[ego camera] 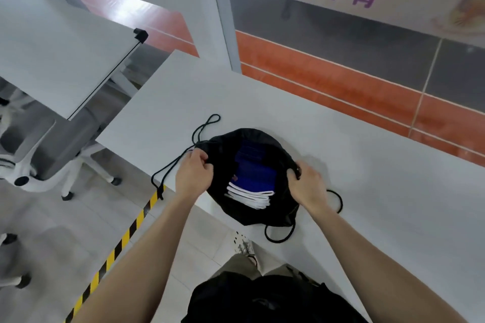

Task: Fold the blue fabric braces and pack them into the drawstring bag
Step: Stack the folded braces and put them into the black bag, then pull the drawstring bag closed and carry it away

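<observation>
A black drawstring bag (282, 214) lies on the white table (380, 191) near its front edge, its mouth held wide. Inside it sit the folded blue braces (256, 177), with white folded edges (252, 198) showing at the near side. My left hand (193, 174) pinches the bag's left rim where the black cord comes out. At the opposite side, my right hand (307, 186) grips the right rim. Black cords (172, 165) trail off the left side toward the table edge, and another loop (279, 236) hangs at the front.
A second white table (52, 60) stands to the left, with a grey office chair (34, 160) below it. Yellow-black tape (115, 252) runs along the floor. Behind the table are an orange-tiled wall (341, 81) and a glass panel with purple lettering.
</observation>
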A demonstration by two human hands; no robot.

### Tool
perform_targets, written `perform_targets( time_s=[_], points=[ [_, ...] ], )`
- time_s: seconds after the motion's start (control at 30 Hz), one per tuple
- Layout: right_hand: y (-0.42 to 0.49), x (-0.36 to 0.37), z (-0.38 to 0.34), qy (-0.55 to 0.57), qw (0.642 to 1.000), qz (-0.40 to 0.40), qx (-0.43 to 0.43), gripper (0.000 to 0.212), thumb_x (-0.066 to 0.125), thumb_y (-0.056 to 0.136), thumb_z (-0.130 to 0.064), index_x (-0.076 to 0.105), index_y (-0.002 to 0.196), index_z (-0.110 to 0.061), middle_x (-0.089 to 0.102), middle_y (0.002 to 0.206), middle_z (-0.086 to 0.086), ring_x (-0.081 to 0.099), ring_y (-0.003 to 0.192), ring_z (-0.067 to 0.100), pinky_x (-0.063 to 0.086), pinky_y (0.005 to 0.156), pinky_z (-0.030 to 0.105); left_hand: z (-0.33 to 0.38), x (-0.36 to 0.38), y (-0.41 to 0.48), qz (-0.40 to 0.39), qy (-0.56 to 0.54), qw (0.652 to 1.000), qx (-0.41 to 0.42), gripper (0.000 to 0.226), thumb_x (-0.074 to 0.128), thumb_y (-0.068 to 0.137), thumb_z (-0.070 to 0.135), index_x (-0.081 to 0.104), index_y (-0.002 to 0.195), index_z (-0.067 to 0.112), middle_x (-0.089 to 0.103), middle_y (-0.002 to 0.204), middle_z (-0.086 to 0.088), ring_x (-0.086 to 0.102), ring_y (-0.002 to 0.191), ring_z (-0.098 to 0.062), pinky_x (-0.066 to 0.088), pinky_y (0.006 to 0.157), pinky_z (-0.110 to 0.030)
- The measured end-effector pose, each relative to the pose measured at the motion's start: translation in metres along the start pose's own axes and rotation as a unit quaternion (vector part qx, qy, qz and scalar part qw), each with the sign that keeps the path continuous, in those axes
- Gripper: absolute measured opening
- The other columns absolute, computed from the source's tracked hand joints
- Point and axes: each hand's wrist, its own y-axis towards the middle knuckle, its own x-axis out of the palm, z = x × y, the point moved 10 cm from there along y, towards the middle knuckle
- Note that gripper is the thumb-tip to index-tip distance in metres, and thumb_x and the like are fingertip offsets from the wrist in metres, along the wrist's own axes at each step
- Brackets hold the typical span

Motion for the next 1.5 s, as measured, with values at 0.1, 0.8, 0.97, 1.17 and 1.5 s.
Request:
perform_targets(
  time_s=[0.1, 0.8, 0.97, 1.17, 1.5],
  points=[
    [-0.009, 0.004, -0.003, 0.064, 0.993, -0.071, 0.068, 0.020, 0.055, 0.106, -0.034, 0.064, 0.120, -0.021, 0.069, 0.108, 0.002, 0.064, 0.096, 0.021, 0.050, 0.083, 0.037, -0.002, -0.004, 0.040, -0.049, 0.001, 0.998, 0.040, 0.061, 0.062, 0.085, -0.002, 0.057, 0.143, 0.016, 0.061, 0.141, -0.004, 0.058, 0.133, -0.029, 0.051, 0.109, -0.045],
    [-0.050, -0.006, -0.005, -0.095, 0.985, 0.131, 0.056, 0.030, 0.056, 0.107, -0.029, 0.053, 0.081, -0.013, 0.057, 0.084, 0.004, 0.061, 0.085, 0.034, 0.043, 0.073, 0.039, 0.049, 0.034, 0.085, -0.249, -0.008, 0.946, 0.207, 0.023, 0.059, 0.098, 0.049, 0.063, 0.084, 0.032, 0.077, 0.086, 0.001, 0.077, 0.089, -0.025, 0.059, 0.078, -0.039],
    [-0.073, -0.046, -0.006, -0.085, 0.970, 0.209, 0.086, 0.029, 0.051, 0.109, -0.037, 0.052, 0.091, -0.014, 0.061, 0.078, 0.008, 0.054, 0.075, 0.034, 0.047, 0.069, 0.043, 0.064, -0.034, 0.096, -0.139, -0.146, 0.959, 0.198, 0.020, 0.055, 0.091, 0.026, 0.056, 0.074, 0.017, 0.066, 0.072, -0.015, 0.066, 0.069, -0.037, 0.054, 0.068, -0.043],
    [-0.106, -0.080, 0.016, 0.072, 0.964, 0.214, 0.138, 0.029, 0.057, 0.109, -0.044, 0.065, 0.105, -0.016, 0.075, 0.070, 0.005, 0.074, 0.058, 0.023, 0.053, 0.061, 0.035, 0.046, -0.056, 0.110, -0.136, -0.132, 0.963, 0.190, 0.034, 0.057, 0.103, 0.027, 0.049, 0.079, 0.005, 0.049, 0.069, -0.001, 0.043, 0.069, -0.024, 0.039, 0.065, -0.042],
    [-0.115, 0.013, 0.048, 0.069, 0.975, -0.104, 0.183, 0.039, 0.094, 0.075, -0.030, 0.059, 0.080, -0.012, 0.054, 0.062, 0.004, 0.048, 0.052, 0.021, 0.038, 0.052, 0.032, 0.045, -0.047, 0.100, -0.171, -0.087, 0.964, 0.186, 0.062, 0.042, 0.106, 0.059, 0.048, 0.084, 0.002, 0.054, 0.077, -0.007, 0.060, 0.079, -0.035, 0.042, 0.073, -0.042]
  ],
)
